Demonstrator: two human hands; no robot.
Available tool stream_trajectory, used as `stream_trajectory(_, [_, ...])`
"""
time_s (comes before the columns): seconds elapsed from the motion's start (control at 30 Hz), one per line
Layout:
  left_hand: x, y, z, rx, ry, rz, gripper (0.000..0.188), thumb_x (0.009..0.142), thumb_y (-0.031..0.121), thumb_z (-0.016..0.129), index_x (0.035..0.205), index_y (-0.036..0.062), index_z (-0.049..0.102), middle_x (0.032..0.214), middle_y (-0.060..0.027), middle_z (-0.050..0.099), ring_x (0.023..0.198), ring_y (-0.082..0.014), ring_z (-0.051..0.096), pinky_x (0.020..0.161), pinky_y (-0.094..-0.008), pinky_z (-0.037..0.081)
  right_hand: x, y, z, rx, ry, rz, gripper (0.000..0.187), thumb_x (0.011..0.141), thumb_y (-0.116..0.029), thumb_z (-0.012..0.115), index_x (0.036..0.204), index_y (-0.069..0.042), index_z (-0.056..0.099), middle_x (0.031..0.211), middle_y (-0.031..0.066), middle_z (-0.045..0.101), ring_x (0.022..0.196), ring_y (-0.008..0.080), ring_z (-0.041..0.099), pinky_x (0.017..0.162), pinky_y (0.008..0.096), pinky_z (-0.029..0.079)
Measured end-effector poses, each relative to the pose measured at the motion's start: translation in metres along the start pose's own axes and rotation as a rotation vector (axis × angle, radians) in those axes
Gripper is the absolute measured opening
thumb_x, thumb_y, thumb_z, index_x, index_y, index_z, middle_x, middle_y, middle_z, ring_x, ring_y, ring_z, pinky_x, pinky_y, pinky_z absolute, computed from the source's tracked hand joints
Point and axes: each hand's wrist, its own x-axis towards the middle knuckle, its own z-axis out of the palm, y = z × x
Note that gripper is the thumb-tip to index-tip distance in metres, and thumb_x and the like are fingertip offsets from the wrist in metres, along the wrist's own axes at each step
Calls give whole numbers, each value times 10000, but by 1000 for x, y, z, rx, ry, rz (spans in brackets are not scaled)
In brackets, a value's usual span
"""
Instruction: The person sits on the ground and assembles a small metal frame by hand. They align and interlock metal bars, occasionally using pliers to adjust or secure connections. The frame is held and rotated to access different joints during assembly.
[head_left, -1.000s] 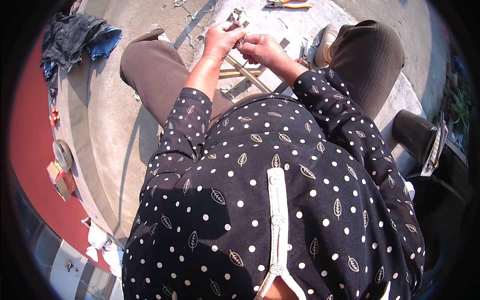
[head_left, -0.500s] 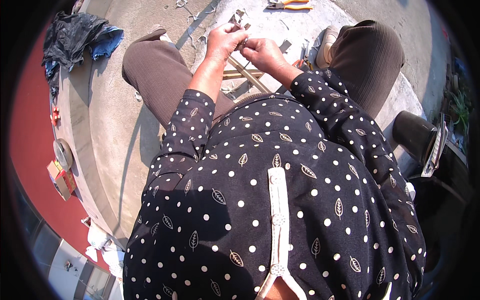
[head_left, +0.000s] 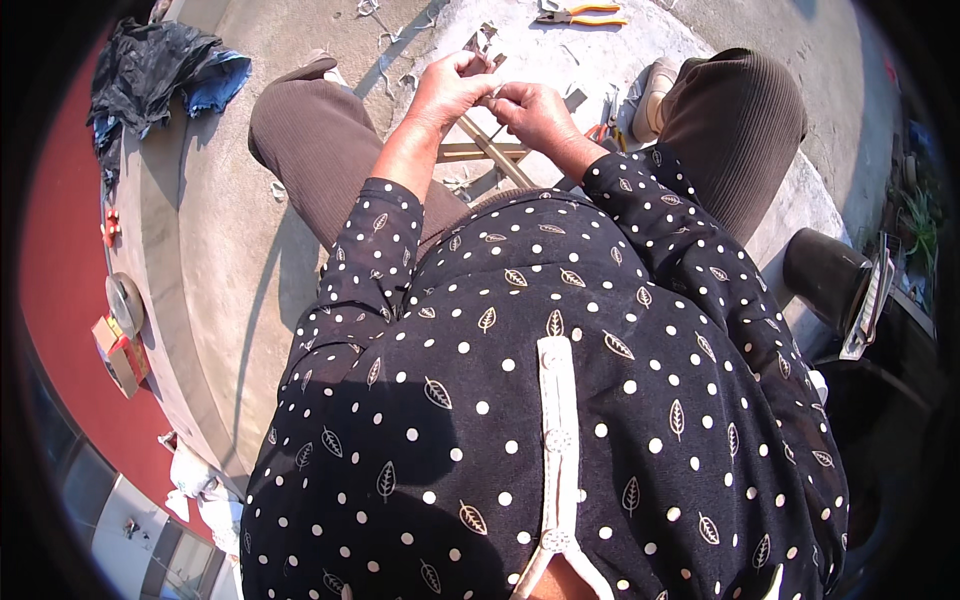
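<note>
Between my knees stands a frame of crossed narrow bars point(head_left: 500, 158), which looks like a folding stool's frame. My left hand point(head_left: 446, 92) is closed at its far end, gripping a brownish bar end point(head_left: 482, 42) that sticks out beyond the fingers. Close beside it, my right hand point(head_left: 533, 110) is pinched, thumb and fingers together. Whatever lies between those fingertips is too small and hidden to name. Pliers with orange handles point(head_left: 582, 15) lie beyond the hands. A second tool with red-orange handles point(head_left: 600, 132) rests near my right shoe.
Scraps of pale strip point(head_left: 390, 38) are scattered over the concrete ground point(head_left: 350, 45). At the left lies a black plastic bag point(head_left: 150, 75) with blue cloth under it. A dark bucket-like container point(head_left: 825, 268) stands at the right. A small carton point(head_left: 120, 355) sits on the left edge.
My right hand has shifted slightly, its fingers curling a little differently next to the left hand. The left hand keeps its hold in nearly the same place.
</note>
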Motion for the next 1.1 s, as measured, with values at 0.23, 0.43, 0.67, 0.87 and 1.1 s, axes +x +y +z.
stream_trajectory(0.23, [1,-7,-7,150,-32,6,255,728,134,736,943,28,647,902,-32,656,846,-113,607,748,-272,505,6,1,-1,260,-110,147,246,848,-232,618,812,-1,693,672,68,669,606,115,635,589,276,518])
stream_trajectory(0.43, [-8,-1,-11,-62,-155,23,359,775,94,688,1113,9,603,991,-42,652,928,-144,606,859,-283,485,8,7,1,320,-126,201,254,852,-233,616,811,6,691,676,71,666,604,119,630,584,278,520])
stream_trajectory(0.67, [-14,-9,-11,114,34,195,501,725,22,634,1221,78,593,1060,-56,661,972,-148,615,869,-286,492,5,0,-2,269,-159,180,258,835,-241,616,801,-1,703,646,64,660,590,131,622,580,287,511])
stream_trajectory(0.87, [-9,-21,-4,219,86,272,525,699,44,632,1222,73,589,1085,-88,650,990,-181,625,903,-292,480,-6,-6,-1,192,-132,121,281,826,-272,611,835,-9,709,641,86,659,585,147,623,589,311,507])
stream_trajectory(1.1, [-13,-6,-4,56,-68,195,551,723,132,739,1240,45,568,1139,-85,638,1039,-155,605,907,-288,482,-3,1,-6,135,-152,148,248,875,-250,618,792,-23,671,660,24,635,584,90,582,554,253,488])
